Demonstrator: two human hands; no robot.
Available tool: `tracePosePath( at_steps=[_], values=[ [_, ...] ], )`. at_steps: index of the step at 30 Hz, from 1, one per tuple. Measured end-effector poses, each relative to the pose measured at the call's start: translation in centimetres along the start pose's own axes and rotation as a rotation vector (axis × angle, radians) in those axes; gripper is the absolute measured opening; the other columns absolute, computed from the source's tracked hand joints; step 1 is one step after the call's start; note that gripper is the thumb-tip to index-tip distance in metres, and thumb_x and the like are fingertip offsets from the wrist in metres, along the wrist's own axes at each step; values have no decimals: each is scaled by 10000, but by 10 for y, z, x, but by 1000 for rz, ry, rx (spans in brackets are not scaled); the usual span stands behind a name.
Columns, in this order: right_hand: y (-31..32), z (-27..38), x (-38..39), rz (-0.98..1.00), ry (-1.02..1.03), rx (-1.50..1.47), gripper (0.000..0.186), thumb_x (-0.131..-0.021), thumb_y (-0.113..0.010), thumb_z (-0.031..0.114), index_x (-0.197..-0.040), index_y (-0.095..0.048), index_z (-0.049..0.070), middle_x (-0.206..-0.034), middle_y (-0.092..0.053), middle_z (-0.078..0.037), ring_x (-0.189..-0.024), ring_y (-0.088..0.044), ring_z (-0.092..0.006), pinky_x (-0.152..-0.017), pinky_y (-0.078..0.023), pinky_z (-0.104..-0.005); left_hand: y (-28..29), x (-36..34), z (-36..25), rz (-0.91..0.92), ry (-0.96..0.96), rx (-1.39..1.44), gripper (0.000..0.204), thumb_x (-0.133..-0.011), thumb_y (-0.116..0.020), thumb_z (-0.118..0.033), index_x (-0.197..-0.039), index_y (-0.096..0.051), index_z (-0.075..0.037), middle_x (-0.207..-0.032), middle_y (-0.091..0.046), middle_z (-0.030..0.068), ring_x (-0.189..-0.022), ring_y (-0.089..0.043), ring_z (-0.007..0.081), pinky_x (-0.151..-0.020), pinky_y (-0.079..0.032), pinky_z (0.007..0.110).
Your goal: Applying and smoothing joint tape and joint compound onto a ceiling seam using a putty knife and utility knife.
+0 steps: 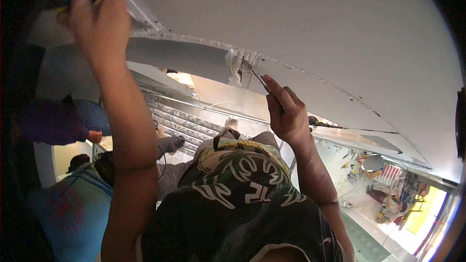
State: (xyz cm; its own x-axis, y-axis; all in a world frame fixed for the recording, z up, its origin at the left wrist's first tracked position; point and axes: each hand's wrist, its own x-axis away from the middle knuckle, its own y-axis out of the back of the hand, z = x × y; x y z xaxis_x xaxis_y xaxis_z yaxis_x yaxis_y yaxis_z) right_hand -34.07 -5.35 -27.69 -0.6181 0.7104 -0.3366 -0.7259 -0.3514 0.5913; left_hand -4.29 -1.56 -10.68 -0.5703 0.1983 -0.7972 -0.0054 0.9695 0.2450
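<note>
At the upper left my left hand is raised and slightly blurred. Its fingers stretch upward and apart beside a metal channel; whether the tips touch it is cut off by the frame. A dark thing with a yellow edge shows behind that hand, too unclear to name. My right hand grips a thin metal tool, its handle mostly hidden in my fingers. The tool's tip meets a rough, whitish patch at the jagged edge of a large pale board.
Below are metal steps or slats with a rail. At lower left is a person in a blue shirt, and above them another in purple. Tools and materials are spread on the floor at the lower right.
</note>
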Motion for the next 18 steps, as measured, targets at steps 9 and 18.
tracePosePath(
  at_steps=[9, 18],
  values=[
    [4, -14, 1, 3, 98, 219, 556, -929, -598, -25, -1442, -539, 181, -759, -572, -117, -608, -594, -258, -564, -527, -421, 12, 47, 21, 250, 151, -46, 750, -899, -663, -577, -1447, -543, -79, -1305, -610, 235, -1136, -594, 321, -1029, -418, 431],
    [21, 4, -8, 281, 106, 534, 772, -908, -573, 66, -1587, -239, 221, -969, -612, -228, -718, -709, -365, -599, -617, -461, 52, 306, 127, 655, 520, -51, 556, -892, -760, -412, -1320, -658, -73, -1049, -495, 183, -786, -540, 218, -709, -494, 359]
  ],
)
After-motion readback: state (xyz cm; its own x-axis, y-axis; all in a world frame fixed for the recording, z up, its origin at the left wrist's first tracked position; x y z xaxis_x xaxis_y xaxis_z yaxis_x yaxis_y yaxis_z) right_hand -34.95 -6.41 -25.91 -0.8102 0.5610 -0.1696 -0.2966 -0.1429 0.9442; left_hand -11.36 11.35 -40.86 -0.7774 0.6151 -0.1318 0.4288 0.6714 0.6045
